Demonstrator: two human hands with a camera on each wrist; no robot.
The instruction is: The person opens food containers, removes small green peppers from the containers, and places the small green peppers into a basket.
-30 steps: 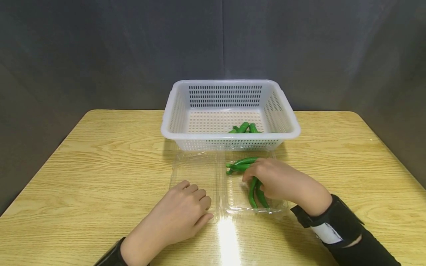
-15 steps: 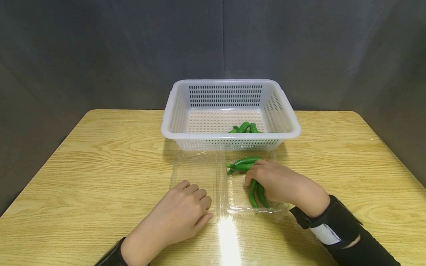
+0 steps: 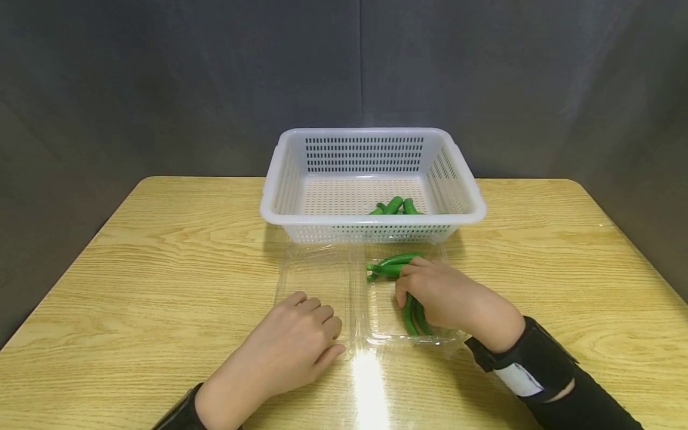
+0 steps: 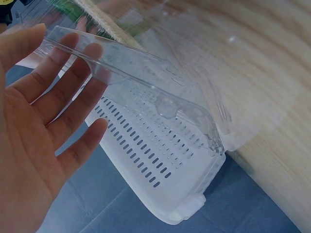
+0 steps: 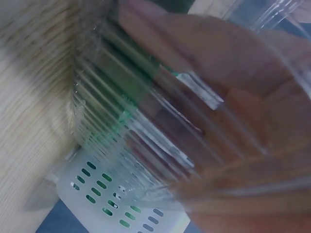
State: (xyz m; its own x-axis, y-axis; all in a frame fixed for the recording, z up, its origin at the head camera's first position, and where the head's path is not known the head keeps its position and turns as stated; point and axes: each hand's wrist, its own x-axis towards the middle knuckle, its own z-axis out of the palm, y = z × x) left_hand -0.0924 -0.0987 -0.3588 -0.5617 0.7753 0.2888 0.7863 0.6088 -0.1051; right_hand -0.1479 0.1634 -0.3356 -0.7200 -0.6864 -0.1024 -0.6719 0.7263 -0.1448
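A clear plastic clamshell box [image 3: 371,340] lies spread open on the table, lid half [image 3: 317,272] on the left. My right hand [image 3: 443,295] is over the right half, its curled fingers holding two green chili peppers [image 3: 410,319] that point toward me. Behind them several more green chili peppers [image 3: 388,270] lie crosswise in the same half. Seen through the ribbed plastic in the right wrist view, the fingers [image 5: 194,48] are blurred beside green. My left hand [image 3: 301,334] rests over the lid's near edge; in the left wrist view its fingers [image 4: 63,87] are loosely extended by the clear plastic.
A white slotted basket [image 3: 373,220] stands directly behind the box, with several green peppers [image 3: 395,205] near its front wall. The wooden table [image 3: 134,269] extends to both sides. A dark grey curtain [image 3: 215,77] hangs behind.
My right hand has shifted slightly, its fingers drawing in around the two near peppers, whose lower ends have come a little closer together. The left hand has stayed still.
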